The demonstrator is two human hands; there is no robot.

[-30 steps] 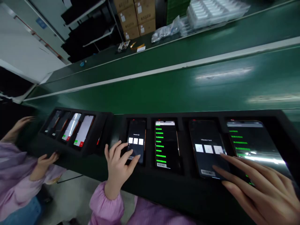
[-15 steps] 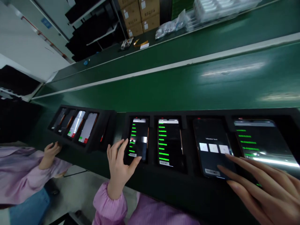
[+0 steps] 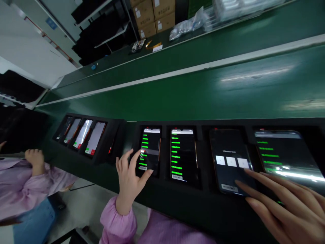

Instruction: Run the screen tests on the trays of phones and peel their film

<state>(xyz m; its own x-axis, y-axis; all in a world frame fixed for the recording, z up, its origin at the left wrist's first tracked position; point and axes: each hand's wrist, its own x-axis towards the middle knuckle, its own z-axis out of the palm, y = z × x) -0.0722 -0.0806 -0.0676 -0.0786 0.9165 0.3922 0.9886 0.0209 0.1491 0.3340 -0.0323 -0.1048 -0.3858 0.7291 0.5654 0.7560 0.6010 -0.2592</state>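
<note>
My left hand [image 3: 129, 173] rests its fingertips on the lower part of a smartphone [image 3: 149, 144], whose screen lists green text lines. My right hand [image 3: 279, 205] lies at lower right, its fingertips on the corner of another smartphone [image 3: 228, 159] that shows a vibration test with white squares. Between them, a smartphone [image 3: 182, 154] shows green text untouched. The rightmost smartphone [image 3: 284, 152] also lists green text, beyond my right fingers. All sit in slots of a black holder [image 3: 200, 123].
A co-worker's hand [image 3: 35, 161] and pink sleeve [image 3: 25, 189] are at left, beside a black tray [image 3: 114, 135] holding several phones. Behind lies a green conveyor belt [image 3: 203, 91]. Farther back stand cardboard boxes [image 3: 152, 17], plastic bags [image 3: 186, 28] and black shelving [image 3: 99, 34].
The phone under my left hand has changed from white squares to a green text list. The co-worker's hand has moved away from the tray edge. My right hand stays nearly still.
</note>
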